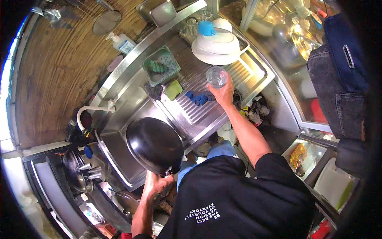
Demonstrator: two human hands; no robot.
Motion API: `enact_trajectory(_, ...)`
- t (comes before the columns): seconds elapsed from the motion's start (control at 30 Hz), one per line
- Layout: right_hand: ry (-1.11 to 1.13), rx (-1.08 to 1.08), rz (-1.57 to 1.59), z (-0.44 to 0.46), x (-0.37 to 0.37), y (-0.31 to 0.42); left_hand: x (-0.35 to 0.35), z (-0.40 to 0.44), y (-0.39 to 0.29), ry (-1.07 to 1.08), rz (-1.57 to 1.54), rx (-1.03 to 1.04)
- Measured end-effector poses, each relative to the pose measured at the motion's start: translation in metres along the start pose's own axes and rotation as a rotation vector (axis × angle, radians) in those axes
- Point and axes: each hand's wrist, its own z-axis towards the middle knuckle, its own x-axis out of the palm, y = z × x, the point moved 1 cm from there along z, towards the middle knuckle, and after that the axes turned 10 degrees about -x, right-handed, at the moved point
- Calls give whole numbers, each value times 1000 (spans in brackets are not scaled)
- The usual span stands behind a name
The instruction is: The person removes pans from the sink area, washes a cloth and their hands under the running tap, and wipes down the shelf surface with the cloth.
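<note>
My left hand (pixel 160 182) is closed around the handle of a black wok (pixel 153 143), which is over the sink basin (pixel 119 149). Most of the handle is hidden in my fist. My right hand (pixel 223 91) grips a clear drinking glass (pixel 217 77) above the ribbed drainboard (pixel 195 111), just in front of a pile of white dishes (pixel 217 47) topped by a light blue cup (pixel 206 28). Left of that hand lie a crumpled dark blue cloth (pixel 199 98) and a yellow-green sponge (pixel 173 90).
A green tub (pixel 148 77) of soapy water holds a green scrubber. At the basin's left edge a white faucet (pixel 85 113) curves over. A soap bottle (pixel 122 43) and a metal pan (pixel 162 14) stand along the back. A person in dark jeans (pixel 332 83) is at the right.
</note>
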Motion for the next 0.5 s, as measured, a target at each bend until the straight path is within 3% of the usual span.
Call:
enact_trajectory(0.1,-96,-28,-32,4,-11,-18,0,3,-3,28,195,61)
enact_trajectory(0.33,-243,127,-119,30,-61,-68,3,25,-29,133,765,68)
enact_trajectory(0.5,-230,145,-214,44,-85,-75,20,54,-29,47,1052,277)
